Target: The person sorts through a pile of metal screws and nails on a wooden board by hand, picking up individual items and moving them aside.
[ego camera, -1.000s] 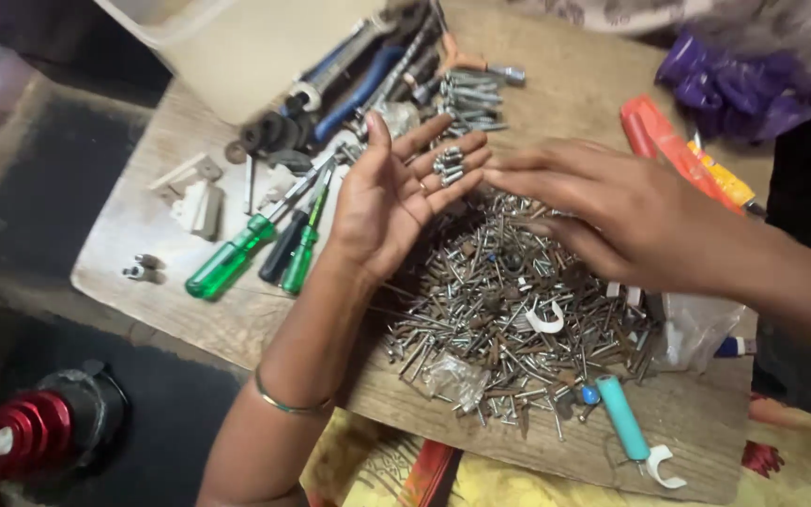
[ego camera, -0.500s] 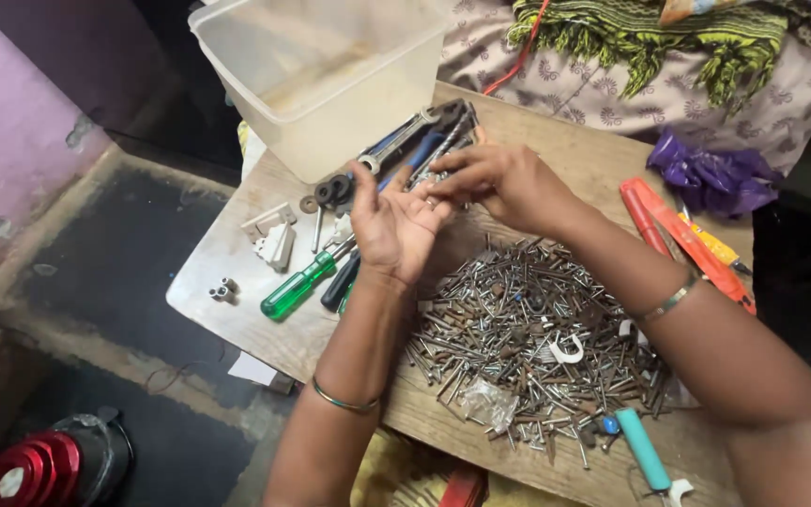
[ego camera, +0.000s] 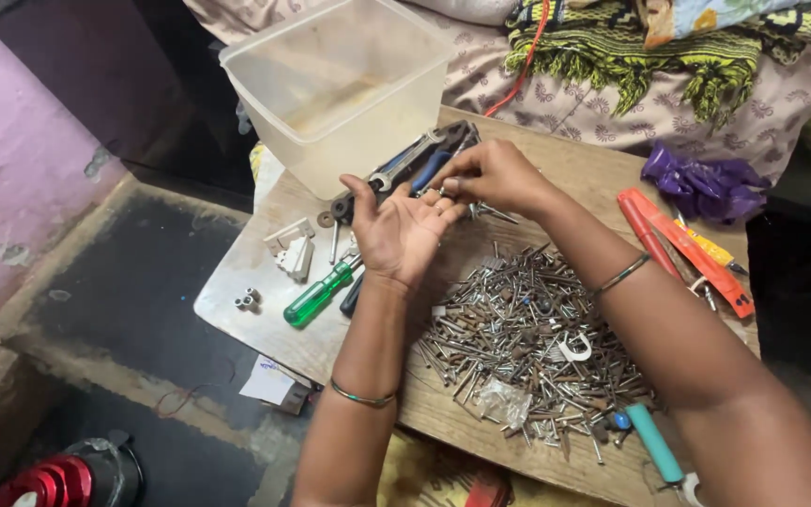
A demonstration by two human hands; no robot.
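My left hand (ego camera: 396,235) is held palm up over a wooden board (ego camera: 574,169), fingers apart, with a few small metal pieces lying near its fingertips. My right hand (ego camera: 490,174) reaches across from the right, its fingertips pinched on a small screw at the left hand's fingertips. A large heap of nails and screws (ego camera: 537,338) lies on the board below both hands. A green-handled screwdriver (ego camera: 319,293) lies just left of my left wrist.
A translucent plastic tub (ego camera: 340,89) stands at the board's far left corner, with pliers and wrenches (ego camera: 415,160) beside it. Orange-handled tools (ego camera: 682,249) and a purple bag (ego camera: 706,183) lie at the right. A teal-handled tool (ego camera: 654,441) sits near the front edge. A red object (ego camera: 44,481) is on the floor.
The view has swung up and left, showing the tub. My right hand has left the nail heap and moved up to the left hand's fingertips, pinching a small piece.
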